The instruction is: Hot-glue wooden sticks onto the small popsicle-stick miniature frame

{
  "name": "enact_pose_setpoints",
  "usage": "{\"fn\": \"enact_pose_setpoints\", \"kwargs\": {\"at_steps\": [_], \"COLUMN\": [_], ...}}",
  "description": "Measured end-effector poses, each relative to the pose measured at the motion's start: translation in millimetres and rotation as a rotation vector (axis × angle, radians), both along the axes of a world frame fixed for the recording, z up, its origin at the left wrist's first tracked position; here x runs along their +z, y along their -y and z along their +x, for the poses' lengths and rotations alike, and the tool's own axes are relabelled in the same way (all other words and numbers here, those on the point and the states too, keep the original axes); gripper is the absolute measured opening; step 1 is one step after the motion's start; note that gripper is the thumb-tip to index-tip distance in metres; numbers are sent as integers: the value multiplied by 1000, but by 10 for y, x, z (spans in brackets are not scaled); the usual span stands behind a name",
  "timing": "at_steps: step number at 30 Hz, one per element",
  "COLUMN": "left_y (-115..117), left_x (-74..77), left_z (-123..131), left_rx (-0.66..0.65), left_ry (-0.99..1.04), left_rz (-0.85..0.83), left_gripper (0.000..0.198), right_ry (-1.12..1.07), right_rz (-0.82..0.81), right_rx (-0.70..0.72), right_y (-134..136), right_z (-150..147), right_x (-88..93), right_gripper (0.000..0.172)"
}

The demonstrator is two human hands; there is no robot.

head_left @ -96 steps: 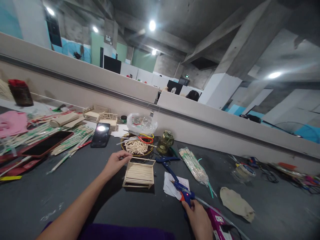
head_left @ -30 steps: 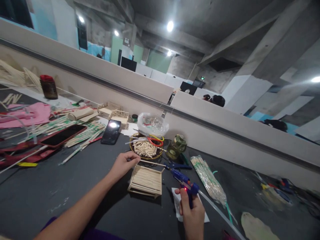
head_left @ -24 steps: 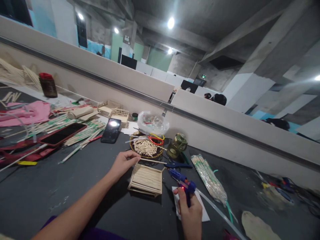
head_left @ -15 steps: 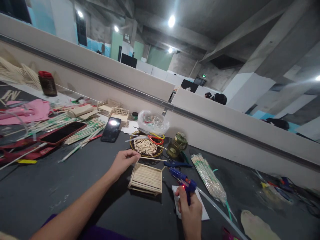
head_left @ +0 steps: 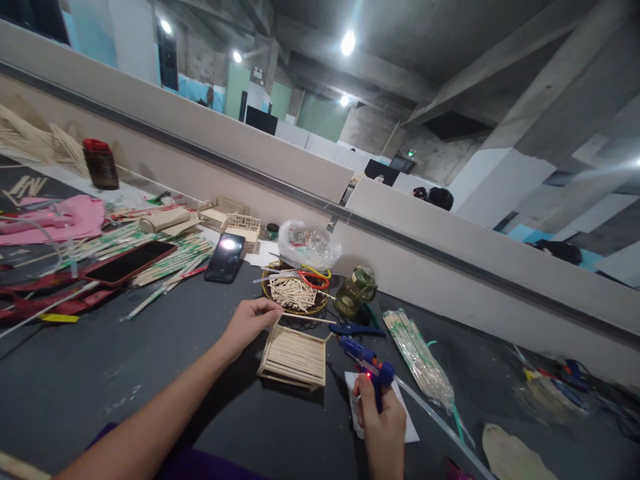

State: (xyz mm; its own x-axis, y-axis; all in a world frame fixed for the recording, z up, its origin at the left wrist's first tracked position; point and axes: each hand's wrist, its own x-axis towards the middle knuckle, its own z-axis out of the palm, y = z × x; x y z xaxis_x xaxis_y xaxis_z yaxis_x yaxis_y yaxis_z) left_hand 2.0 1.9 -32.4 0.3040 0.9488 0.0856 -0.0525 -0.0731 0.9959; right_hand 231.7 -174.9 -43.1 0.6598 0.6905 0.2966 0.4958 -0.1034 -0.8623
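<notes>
I can't make out the contents of the blurred clear tub (head_left: 547, 397) at far right, and a magenta object (head_left: 456, 469) is mostly cut off by the bottom edge, as is the tail of the glue stick (head_left: 440, 420) running back from the glue gun (head_left: 367, 360). The yellow-rimmed basket (head_left: 266, 288) holds a heap of short cut sticks (head_left: 293, 293), with red and yellow loops (head_left: 315, 277) at its right side; behind it, an open plastic bag (head_left: 287, 247) carries clear and red scraps. I can't tell what the green jar (head_left: 356, 290) contains. A clear packet (head_left: 420, 357) is full of wooden sticks. My left hand (head_left: 247, 327) has thumb and forefinger pinched on one end of a thin stick (head_left: 310, 319), at the back of the small slatted wooden model (head_left: 293, 357) on the table (head_left: 240, 420); whether the stick touches it, I can't tell. My right hand (head_left: 383, 427) is wrapped round the gun's grip, trigger hidden, the nozzle just short of the stick's free end.
</notes>
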Motion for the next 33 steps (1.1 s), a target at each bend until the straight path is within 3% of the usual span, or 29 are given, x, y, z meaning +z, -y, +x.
{"fn": "enact_pose_setpoints", "kwargs": {"at_steps": [3,33], "left_y": [5,14], "left_x": [8,37], "left_z": [4,2], "left_rx": [0,14], "left_ry": [-1,-25], "left_rz": [-5,27], "left_gripper": [25,24], "right_ry": [-26,-35], "right_rz": [-42,-2], "right_rx": [53,7], "right_y": [3,-15], "right_z": [0,-19], "right_x": [8,50], "right_gripper": [47,50]}}
